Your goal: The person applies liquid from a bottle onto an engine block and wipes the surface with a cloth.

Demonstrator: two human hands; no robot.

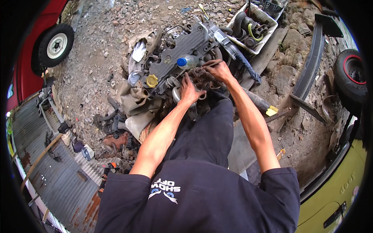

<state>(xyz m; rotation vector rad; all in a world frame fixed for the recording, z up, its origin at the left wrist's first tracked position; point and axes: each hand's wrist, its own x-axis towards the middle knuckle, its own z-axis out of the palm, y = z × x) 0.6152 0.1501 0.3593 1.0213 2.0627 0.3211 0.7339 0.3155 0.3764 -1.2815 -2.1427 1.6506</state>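
An engine with a ribbed grey cover [178, 52] lies in front of me, with a yellow oil filler cap [152, 80] at its left end. My left hand [188, 93] rests on the near side of the engine, fingers stretched and thumb apart, against a rusty brown metal part [201, 77]. On the right of that part, my right hand [218, 71] is closed, its fingers pinched around something thin and dark that I cannot make out. A clear plastic bottle [190, 61] with a blue cap lies on the engine just beyond my hands.
A white crate [254, 48] of parts stands at the far right, near a curved steel beam [312, 58] and a tyre [349, 73]. Cloths [134, 97] and loose parts [116, 122] lie left. A red vehicle [29, 50] and a green one [342, 186] flank the stony ground.
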